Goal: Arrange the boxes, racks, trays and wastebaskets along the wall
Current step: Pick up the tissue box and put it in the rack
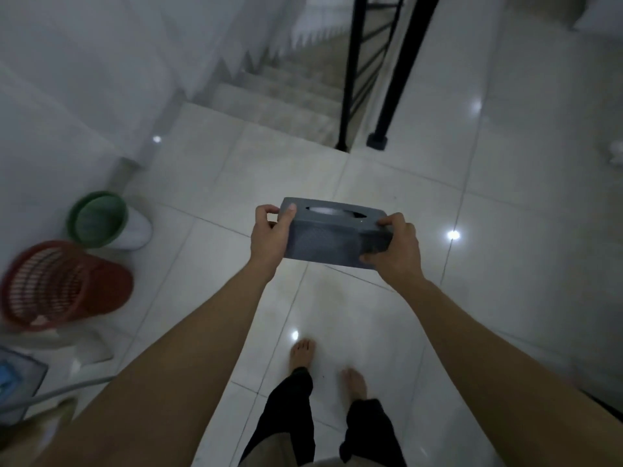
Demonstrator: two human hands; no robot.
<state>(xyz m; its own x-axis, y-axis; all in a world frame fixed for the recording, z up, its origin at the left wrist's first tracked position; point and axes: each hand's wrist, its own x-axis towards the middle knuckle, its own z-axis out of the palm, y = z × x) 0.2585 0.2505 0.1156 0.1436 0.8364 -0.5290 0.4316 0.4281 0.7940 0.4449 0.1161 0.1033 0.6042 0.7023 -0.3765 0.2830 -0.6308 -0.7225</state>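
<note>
The left hand point(269, 230) and the right hand point(394, 246) each grip one end of a grey tissue box point(328, 235), fingers curled round it, holding it in the air above the tiled floor point(387, 170) in front of the person's bare feet. Along the wall point(50, 129) at the left stand a green wastebasket point(97, 219) and, just beside it, a red wastebasket point(60, 284). The step looks like carrying; next, turn left and set the box down by the wall
</note>
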